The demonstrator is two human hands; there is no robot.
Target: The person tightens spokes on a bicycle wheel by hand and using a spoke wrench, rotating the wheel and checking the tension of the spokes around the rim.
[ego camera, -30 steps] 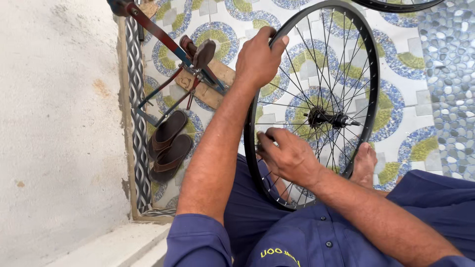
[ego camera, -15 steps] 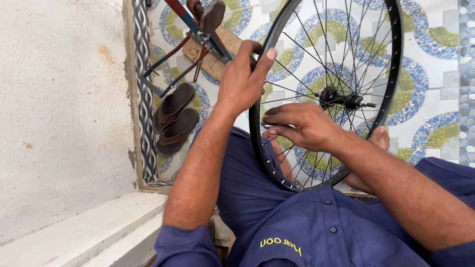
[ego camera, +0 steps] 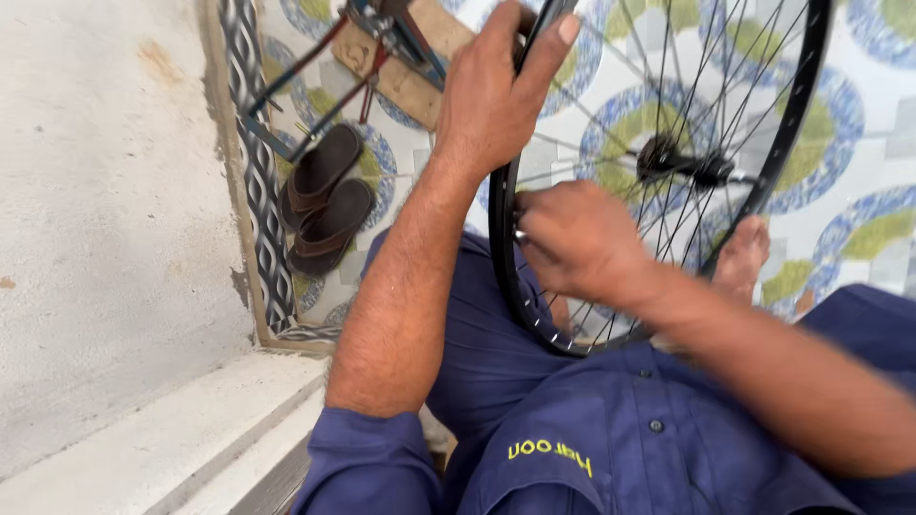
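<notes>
A bare plaster wall (ego camera: 105,219) fills the left side, with a pale step (ego camera: 162,439) at its foot. Next to it runs the patterned border of the tiled floor (ego camera: 859,181), and just inside that edge lies a pair of brown sandals (ego camera: 324,200), side by side. Above them, near the floor's far edge, a metal frame (ego camera: 315,86) leans over a wooden block (ego camera: 410,67).

Further right, the left hand (ego camera: 491,91) is closed around the top of a black bicycle wheel's rim (ego camera: 506,257), fingers curled over it and the thumb stretched up along the edge. The wheel stands upright on the floor between the person's knees, its hub (ego camera: 682,162) right of the middle. The right hand (ego camera: 577,238) sits lower, inside the rim among the spokes (ego camera: 725,86), its fingers pinched together at the rim's inner side; what it grips is too blurred to tell. A bare foot (ego camera: 744,257) shows through the spokes, resting on the floor. Blue work clothes (ego camera: 572,420) fill the bottom.
</notes>
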